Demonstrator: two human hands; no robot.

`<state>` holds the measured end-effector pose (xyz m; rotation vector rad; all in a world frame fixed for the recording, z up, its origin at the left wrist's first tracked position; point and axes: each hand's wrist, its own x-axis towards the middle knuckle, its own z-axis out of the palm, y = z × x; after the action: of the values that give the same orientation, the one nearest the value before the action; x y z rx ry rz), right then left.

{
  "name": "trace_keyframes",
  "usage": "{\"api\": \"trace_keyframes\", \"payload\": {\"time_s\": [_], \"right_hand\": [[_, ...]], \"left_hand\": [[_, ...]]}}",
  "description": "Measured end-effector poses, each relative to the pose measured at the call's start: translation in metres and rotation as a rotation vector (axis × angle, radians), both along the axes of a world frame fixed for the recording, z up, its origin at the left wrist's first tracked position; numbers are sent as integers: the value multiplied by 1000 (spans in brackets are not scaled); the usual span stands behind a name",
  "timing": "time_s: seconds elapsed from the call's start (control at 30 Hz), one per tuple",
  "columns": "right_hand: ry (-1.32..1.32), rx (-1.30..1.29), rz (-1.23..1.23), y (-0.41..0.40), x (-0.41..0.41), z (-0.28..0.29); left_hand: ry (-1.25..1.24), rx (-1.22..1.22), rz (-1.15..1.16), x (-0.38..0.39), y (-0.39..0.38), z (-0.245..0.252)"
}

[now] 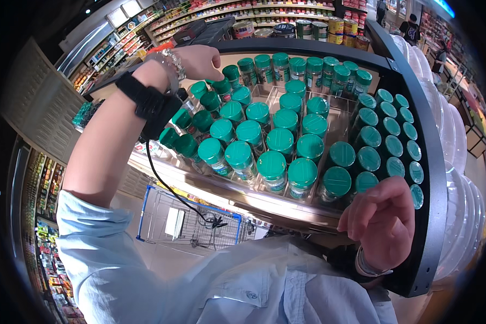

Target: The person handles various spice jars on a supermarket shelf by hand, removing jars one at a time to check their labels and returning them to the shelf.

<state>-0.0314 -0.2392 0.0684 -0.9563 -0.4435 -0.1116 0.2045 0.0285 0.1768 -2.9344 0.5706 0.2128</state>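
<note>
Rows of spice jars (pixel 302 175) with green flip-top caps stand on a shelf before me, most of them upright. My left hand (pixel 200 62) stretches to the far left corner, its fingers bent down just above a jar cap (pixel 221 86). The fingertips are partly hidden, so a grip on that jar cannot be made out. Low at the right front, my right hand (pixel 382 222) is loosely curled, with nothing visible in it. It hovers beside a front-row jar (pixel 366 182), partly covering the jars there.
Clear plastic dividers (pixel 272 97) part the rows. A dark raised frame (pixel 427 194) borders the right side and back. Cans (pixel 336 26) stand beyond the back rail. A blue-edged shopping cart (pixel 188 216) is below left, and a black cable (pixel 162 176) hangs from my left wrist.
</note>
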Motion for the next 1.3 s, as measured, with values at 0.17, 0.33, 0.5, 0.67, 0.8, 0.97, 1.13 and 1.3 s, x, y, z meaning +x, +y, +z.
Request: {"api": "trace_keyframes", "payload": {"time_s": [0.17, 0.33, 0.5, 0.67, 0.8, 0.97, 1.13, 1.3], "right_hand": [[-1, 0, -11, -4, -1, -1], [-158, -125, -76, -7, 7, 4], [-229, -152, -91, -5, 10, 5], [-265, -195, -140, -1, 13, -9], [-279, -235, -141, -3, 18, -17], [-265, -245, -120, 0, 13, -9], [-171, -300, -215, 16, 14, 9], [-226, -499, -289, 36, 11, 36]], "left_hand": [[74, 74, 28, 4, -7, -1], [32, 13, -142, -9, -9, -2], [111, -230, -226, -77, -7, 19], [-19, -549, -149, -146, 7, 22], [-219, -965, -188, -159, 45, -6], [-492, -1259, -171, -176, 101, -63], [-651, -1584, 72, -178, 104, -141], [-727, -1530, 182, -179, 84, -205]]}}
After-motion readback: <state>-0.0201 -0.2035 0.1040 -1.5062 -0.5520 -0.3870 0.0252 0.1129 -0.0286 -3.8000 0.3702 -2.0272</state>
